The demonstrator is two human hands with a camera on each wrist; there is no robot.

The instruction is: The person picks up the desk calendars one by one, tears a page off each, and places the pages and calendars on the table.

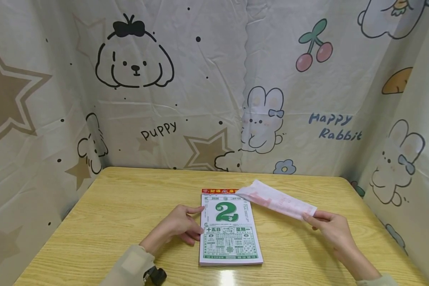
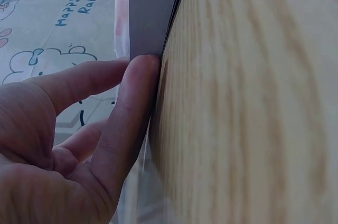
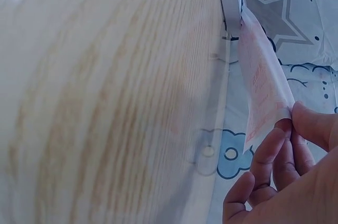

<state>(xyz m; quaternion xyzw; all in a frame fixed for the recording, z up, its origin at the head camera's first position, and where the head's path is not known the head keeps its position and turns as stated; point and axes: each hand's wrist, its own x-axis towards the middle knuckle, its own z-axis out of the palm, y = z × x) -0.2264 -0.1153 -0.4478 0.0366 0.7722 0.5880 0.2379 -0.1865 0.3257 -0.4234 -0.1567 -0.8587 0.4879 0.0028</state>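
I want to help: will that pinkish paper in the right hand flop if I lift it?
Probably floppy and light: the paper looks thin, with pink faintly showing through. It might tear if tugged, since the right hand pinches just one end.

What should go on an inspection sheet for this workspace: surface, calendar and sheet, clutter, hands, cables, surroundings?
Surface: wood-grain table, with a bright reflection near the front.
Calendar: lies flat, a large green 2 showing.
Paper sheet: raised at the right, its left end over the calendar's upper right corner; whether attached, cannot tell.
Clutter: nothing seen.
Left hand: touches the calendar's left edge.
Right hand: pinches the sheet's right end.
Cables: nothing seen.
Surroundings: curtains printed with puppies, rabbits and stars.
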